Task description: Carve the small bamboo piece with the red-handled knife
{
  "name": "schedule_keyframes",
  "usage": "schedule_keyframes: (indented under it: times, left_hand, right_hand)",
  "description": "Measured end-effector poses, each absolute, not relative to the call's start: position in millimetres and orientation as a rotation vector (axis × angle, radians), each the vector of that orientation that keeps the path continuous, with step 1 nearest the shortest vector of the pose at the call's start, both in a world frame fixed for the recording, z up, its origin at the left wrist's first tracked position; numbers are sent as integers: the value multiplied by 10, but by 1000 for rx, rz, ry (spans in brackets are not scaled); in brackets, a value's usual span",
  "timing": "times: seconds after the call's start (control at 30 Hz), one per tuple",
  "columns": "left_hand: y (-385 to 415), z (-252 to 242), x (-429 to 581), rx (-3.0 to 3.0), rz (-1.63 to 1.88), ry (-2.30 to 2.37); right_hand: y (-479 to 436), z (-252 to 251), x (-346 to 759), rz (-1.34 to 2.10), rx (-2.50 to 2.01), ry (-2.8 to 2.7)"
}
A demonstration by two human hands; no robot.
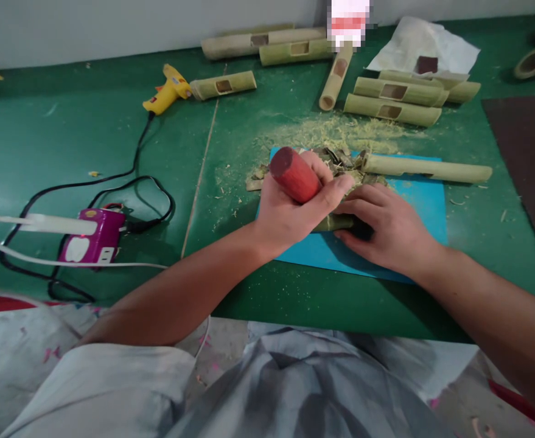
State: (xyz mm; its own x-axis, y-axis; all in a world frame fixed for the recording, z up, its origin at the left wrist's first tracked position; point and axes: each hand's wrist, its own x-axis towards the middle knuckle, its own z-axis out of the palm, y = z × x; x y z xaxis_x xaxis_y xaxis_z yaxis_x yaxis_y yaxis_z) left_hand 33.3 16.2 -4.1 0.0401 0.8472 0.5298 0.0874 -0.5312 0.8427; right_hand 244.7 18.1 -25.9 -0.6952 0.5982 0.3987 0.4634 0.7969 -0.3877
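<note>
My left hand [290,207] is wrapped round a thick red handle [297,175] whose rounded end points up; whatever is at its lower end is hidden by the hand. Just to the right, my right hand [386,222] has its fingers closed round a green bamboo piece [340,222], which lies low over a blue sheet [422,207]. The two hands nearly meet. Behind them are a heap of dark and pale shavings [340,159] and a long pale bamboo tube [454,170].
Several bamboo tubes with cut openings [392,109] lie at the back. A yellow glue gun [169,91] and a purple power socket [94,237] with cables are at the left. A dark mat [529,164] is at the right, white paper [425,48] behind.
</note>
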Motion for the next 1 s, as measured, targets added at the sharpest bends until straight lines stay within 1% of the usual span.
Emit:
schedule_keyframes:
  times: [0.2, 0.7, 0.9, 1.0]
  left_hand:
    - [97, 19, 368, 1719, 1500, 1002]
    - [97, -81, 289, 1838, 1479, 867]
    - [84, -39, 285, 1891, 1419, 913]
    - [69, -28, 356, 1855, 1453, 981]
  right_hand:
    - [170, -284, 2437, 330, -766, -2405]
    - [130, -288, 2373, 342, -777, -2336]
    - [131, -294, 2373, 357, -795, -2337]
    - [138, -315, 2386, 376, -807, -2341]
